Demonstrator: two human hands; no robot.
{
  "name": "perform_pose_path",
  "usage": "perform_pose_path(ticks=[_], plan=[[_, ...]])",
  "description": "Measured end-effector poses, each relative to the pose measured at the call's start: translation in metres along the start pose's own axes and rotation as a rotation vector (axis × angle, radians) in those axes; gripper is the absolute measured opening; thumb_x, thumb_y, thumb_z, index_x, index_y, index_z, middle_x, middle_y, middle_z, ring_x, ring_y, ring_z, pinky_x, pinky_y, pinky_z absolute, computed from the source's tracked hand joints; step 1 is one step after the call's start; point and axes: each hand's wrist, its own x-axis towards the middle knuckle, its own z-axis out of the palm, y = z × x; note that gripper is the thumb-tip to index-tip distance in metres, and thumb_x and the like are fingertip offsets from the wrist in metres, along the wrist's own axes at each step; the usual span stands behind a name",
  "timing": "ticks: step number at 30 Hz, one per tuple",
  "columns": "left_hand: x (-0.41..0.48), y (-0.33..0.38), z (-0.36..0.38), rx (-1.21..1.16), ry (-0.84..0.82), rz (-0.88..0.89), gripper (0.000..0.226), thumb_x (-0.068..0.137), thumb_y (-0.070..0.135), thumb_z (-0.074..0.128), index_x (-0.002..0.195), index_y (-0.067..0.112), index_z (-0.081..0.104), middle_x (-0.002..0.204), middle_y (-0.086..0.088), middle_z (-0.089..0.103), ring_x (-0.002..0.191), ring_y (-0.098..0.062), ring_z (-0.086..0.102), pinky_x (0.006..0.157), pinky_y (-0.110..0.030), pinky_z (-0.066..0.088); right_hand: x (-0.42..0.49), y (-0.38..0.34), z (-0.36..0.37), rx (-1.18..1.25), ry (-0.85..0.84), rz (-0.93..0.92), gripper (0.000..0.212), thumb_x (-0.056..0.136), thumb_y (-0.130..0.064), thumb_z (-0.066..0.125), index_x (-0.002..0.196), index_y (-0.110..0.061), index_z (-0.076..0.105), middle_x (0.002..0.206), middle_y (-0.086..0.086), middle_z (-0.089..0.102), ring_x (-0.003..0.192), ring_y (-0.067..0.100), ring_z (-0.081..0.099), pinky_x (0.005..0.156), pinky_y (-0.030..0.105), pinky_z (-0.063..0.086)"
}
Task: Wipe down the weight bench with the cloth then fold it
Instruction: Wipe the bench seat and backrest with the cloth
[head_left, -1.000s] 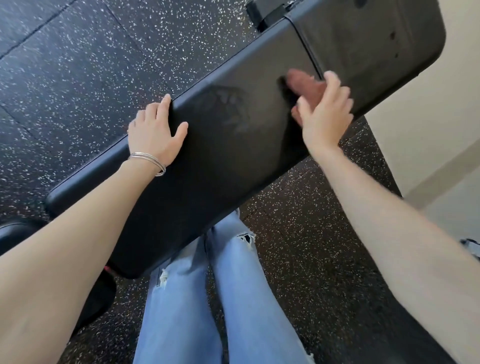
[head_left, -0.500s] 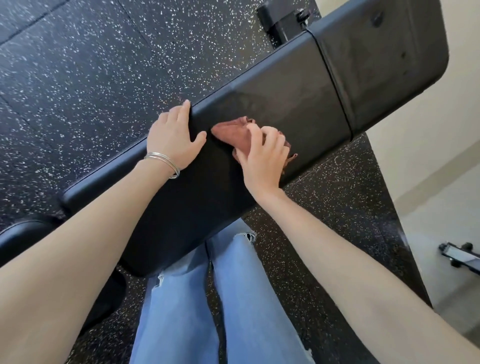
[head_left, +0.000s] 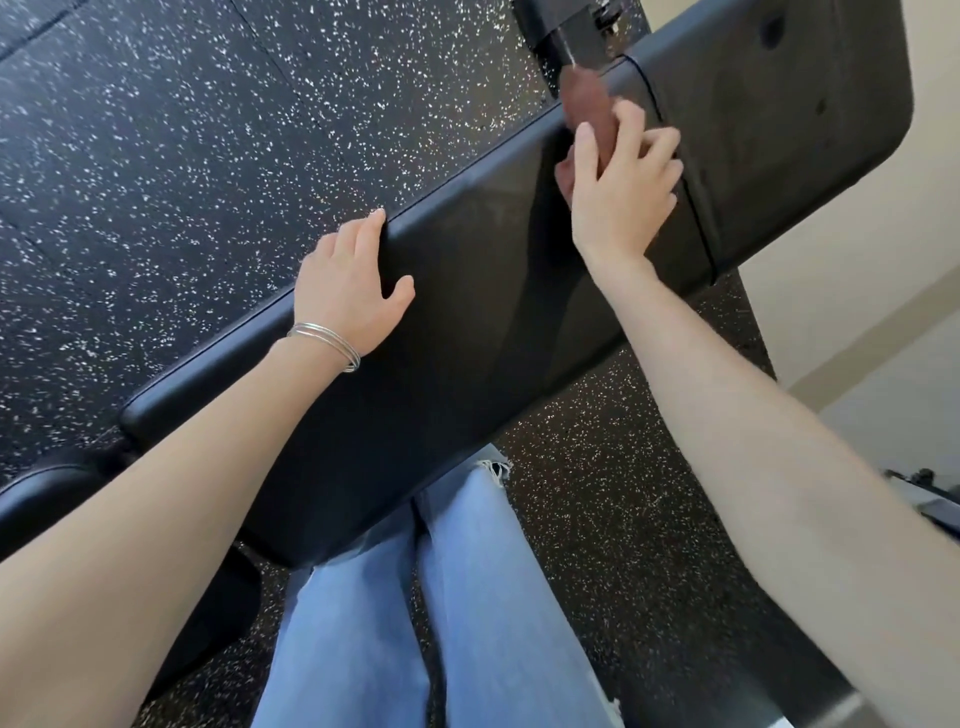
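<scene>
The weight bench's long black pad runs diagonally from lower left to upper right, and a second pad joins it at a seam. My right hand holds a reddish-brown cloth against the pad's far edge beside that seam; the cloth is bunched between thumb and fingers and mostly hidden by them. My left hand, with thin silver bangles at the wrist, rests flat on the pad's far edge, thumb spread on top.
A black speckled rubber floor surrounds the bench. My legs in light blue jeans stand against the near side. A black frame bracket sits behind the seam. A beige wall is on the right, and another black pad at lower left.
My right hand has swept the cloth from the middle of the pad, near my left hand, up to the far edge by the seam. My left hand stays on the far edge.
</scene>
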Motion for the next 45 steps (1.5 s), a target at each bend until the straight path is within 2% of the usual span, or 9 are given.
perform_pose_path(ticks=[7, 13, 15, 17, 20, 22, 31, 38, 45], plan=[[0.006, 0.004, -0.006, -0.012, -0.064, -0.028, 0.072, 0.087, 0.036, 0.055, 0.146, 0.01, 0.025, 0.143, -0.013, 0.039, 0.126, -0.036, 0.039, 0.102, -0.046, 0.034, -0.096, -0.03, 0.01, -0.029, -0.082, -0.388, 0.03, 0.086, -0.046, 0.054, 0.098, -0.022, 0.065, 0.093, 0.011, 0.056, 0.079, 0.032, 0.051, 0.065, 0.04, 0.041], [0.007, 0.002, -0.006, -0.006, -0.074, -0.016, 0.071, 0.087, 0.036, 0.055, 0.146, 0.009, 0.025, 0.142, -0.014, 0.04, 0.124, -0.036, 0.041, 0.102, -0.045, 0.034, -0.036, -0.012, 0.003, -0.13, 0.025, -0.717, 0.027, 0.08, -0.045, 0.059, 0.09, -0.023, 0.069, 0.082, 0.01, 0.061, 0.074, 0.029, 0.058, 0.061, 0.036, 0.041], [0.006, 0.002, -0.005, -0.005, -0.065, -0.02, 0.071, 0.087, 0.036, 0.055, 0.146, 0.01, 0.026, 0.141, -0.013, 0.041, 0.124, -0.036, 0.041, 0.101, -0.045, 0.034, -0.005, -0.008, 0.001, -0.176, 0.014, -0.613, 0.031, 0.082, -0.05, 0.051, 0.095, -0.025, 0.065, 0.093, 0.01, 0.06, 0.086, 0.03, 0.057, 0.069, 0.038, 0.039], [0.006, 0.0, -0.005, -0.009, -0.058, -0.014, 0.071, 0.087, 0.036, 0.054, 0.146, 0.01, 0.025, 0.141, -0.013, 0.041, 0.124, -0.035, 0.041, 0.1, -0.045, 0.034, 0.031, -0.003, 0.0, -0.177, 0.016, -0.312, 0.037, 0.083, -0.054, 0.043, 0.105, -0.028, 0.059, 0.107, 0.007, 0.054, 0.1, 0.029, 0.051, 0.076, 0.037, 0.036], [0.006, -0.003, -0.006, -0.015, -0.061, 0.006, 0.071, 0.087, 0.038, 0.054, 0.147, 0.012, 0.024, 0.144, -0.01, 0.04, 0.126, -0.034, 0.04, 0.101, -0.045, 0.034, 0.072, 0.0, -0.005, -0.076, 0.102, 0.104, 0.04, 0.088, -0.055, 0.042, 0.114, -0.027, 0.054, 0.116, 0.006, 0.047, 0.102, 0.022, 0.048, 0.081, 0.035, 0.043], [0.006, -0.005, -0.007, -0.024, -0.067, 0.016, 0.072, 0.088, 0.039, 0.053, 0.147, 0.012, 0.023, 0.145, -0.009, 0.039, 0.127, -0.033, 0.04, 0.102, -0.044, 0.035, 0.072, -0.011, -0.002, -0.047, 0.09, 0.202, 0.039, 0.09, -0.054, 0.042, 0.117, -0.027, 0.052, 0.119, 0.006, 0.045, 0.101, 0.022, 0.049, 0.081, 0.034, 0.044], [0.003, -0.006, -0.007, -0.026, -0.06, 0.001, 0.074, 0.086, 0.042, 0.055, 0.146, 0.01, 0.026, 0.145, -0.009, 0.04, 0.13, -0.03, 0.04, 0.102, -0.043, 0.036, -0.057, -0.08, 0.016, -0.049, -0.024, -0.281, 0.028, 0.088, -0.048, 0.051, 0.103, -0.025, 0.058, 0.1, 0.003, 0.049, 0.083, 0.023, 0.048, 0.072, 0.033, 0.036], [0.004, -0.007, -0.008, -0.046, -0.068, -0.019, 0.072, 0.085, 0.042, 0.056, 0.144, 0.01, 0.029, 0.143, -0.011, 0.042, 0.128, -0.032, 0.041, 0.102, -0.046, 0.036, -0.025, -0.053, 0.007, -0.155, -0.096, -0.506, 0.034, 0.087, -0.051, 0.043, 0.108, -0.027, 0.055, 0.106, 0.006, 0.05, 0.091, 0.025, 0.048, 0.071, 0.034, 0.035], [0.004, 0.0, -0.001, -0.056, -0.02, -0.073, 0.067, 0.087, 0.04, 0.056, 0.142, 0.01, 0.033, 0.141, -0.012, 0.044, 0.127, -0.033, 0.042, 0.102, -0.046, 0.034, 0.078, 0.024, -0.013, -0.162, 0.016, -0.14, 0.04, 0.088, -0.053, 0.043, 0.117, -0.027, 0.051, 0.117, 0.008, 0.048, 0.106, 0.028, 0.048, 0.082, 0.038, 0.04]])
